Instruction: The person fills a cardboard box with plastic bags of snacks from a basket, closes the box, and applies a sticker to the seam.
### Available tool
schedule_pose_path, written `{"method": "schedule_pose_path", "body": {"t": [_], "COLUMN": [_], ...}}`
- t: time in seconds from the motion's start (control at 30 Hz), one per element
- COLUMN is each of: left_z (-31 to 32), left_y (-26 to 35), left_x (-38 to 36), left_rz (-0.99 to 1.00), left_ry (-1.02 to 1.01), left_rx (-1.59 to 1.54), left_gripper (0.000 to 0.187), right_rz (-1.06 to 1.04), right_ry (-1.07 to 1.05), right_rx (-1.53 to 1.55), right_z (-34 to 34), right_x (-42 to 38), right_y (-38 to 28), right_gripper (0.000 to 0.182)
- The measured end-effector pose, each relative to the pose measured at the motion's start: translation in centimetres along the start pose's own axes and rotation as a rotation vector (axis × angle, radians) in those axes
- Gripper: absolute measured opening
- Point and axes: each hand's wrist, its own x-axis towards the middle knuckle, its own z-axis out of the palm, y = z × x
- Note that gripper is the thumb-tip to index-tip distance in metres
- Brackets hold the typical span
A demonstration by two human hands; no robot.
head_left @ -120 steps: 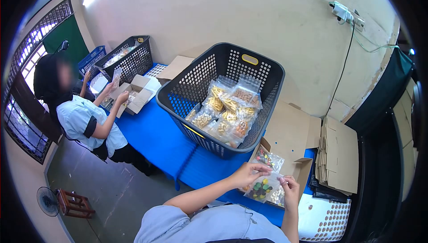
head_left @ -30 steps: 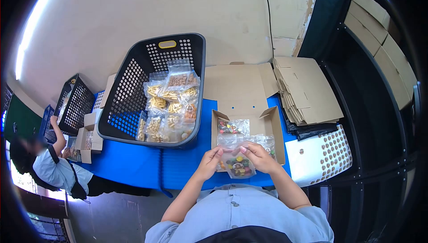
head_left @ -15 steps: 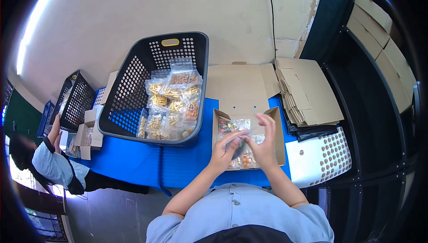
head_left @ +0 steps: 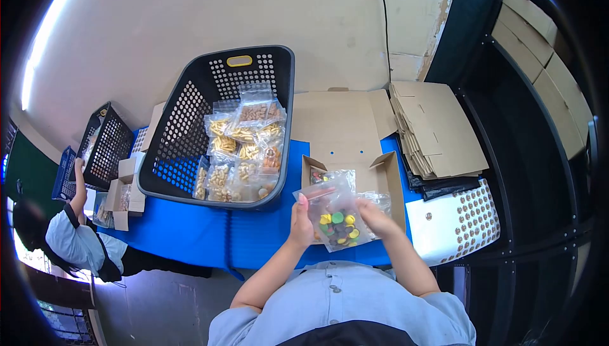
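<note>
A clear zip bag [head_left: 336, 213] of green, yellow and dark round pieces is held up over an open cardboard box [head_left: 397, 197]. On its left edge is my left hand [head_left: 302, 222], thumb raised along the plastic. My right hand [head_left: 379, 219] grips the opposite edge, slightly blurred, fingers partly behind the bag. Beneath, another clear bag [head_left: 346, 176] and more plastic show inside the box, largely covered by the held one. The box's lid [head_left: 342, 117] lies folded back toward the wall.
Left of the box stands a black perforated basket [head_left: 168, 149] with several bags of snacks [head_left: 250, 133]. Flattened cartons [head_left: 438, 124] are stacked at right, beside a sticker sheet [head_left: 453, 225]. Another person [head_left: 85, 238] works at far left near smaller baskets.
The zip bag, earlier bunched between both hands with fingers pinching its top, is now spread flat and its colourful pieces show. My raised right fingers have come down onto its edge.
</note>
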Motion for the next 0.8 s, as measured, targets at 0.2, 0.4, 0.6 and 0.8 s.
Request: {"method": "schedule_pose_path", "body": {"t": [0.2,0.4,0.6,0.8], "left_z": [-0.4,-4.1,-7.3,-7.9], "left_y": [-1.5,-6.6,-15.1,-16.6], "left_x": [2.5,5.7,3.2,2.5], "left_rz": [-0.031,-0.133,-0.112,-0.224], "left_ry": [-0.229,-0.341,-0.654,-0.646], "left_rx": [0.277,0.700,1.398,1.513], "left_gripper": [0.068,0.049,0.077,0.089], "right_rz": [0.112,0.111,0.163,0.285], "right_ry": [-0.499,0.360,0.623,0.509], "right_rx": [0.654,0.307,-0.166,-0.665], "right_z": [3.1,-2.1,-7.4,-7.5], "right_x": [-1.5,-0.5,0.5,-0.2], "right_y": [1.8,3.1,13.0,16.1], "right_gripper": [0.074,0.031,0.017,0.020]}}
